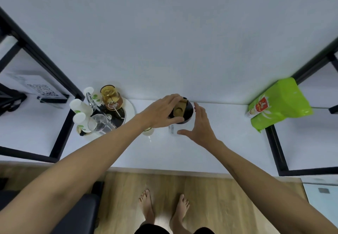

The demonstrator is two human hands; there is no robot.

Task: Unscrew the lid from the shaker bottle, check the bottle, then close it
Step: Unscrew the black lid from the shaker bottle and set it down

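A white shaker bottle (173, 129) stands upright on the white counter (228, 142) near the back wall. Its lid (186, 108) is black with a gold flip cap. My left hand (161, 113) lies over the lid from the left, fingers curled around its rim. My right hand (199, 126) is at the bottle's right side, thumb against the white body and fingers spread around it.
A round tray (130, 105) at the left holds an amber glass jar (111, 97), white cups and a clear glass (98, 124). A green bag (279, 102) lies at the right. Black shelf frames flank both sides. Bare feet stand on the wooden floor below.
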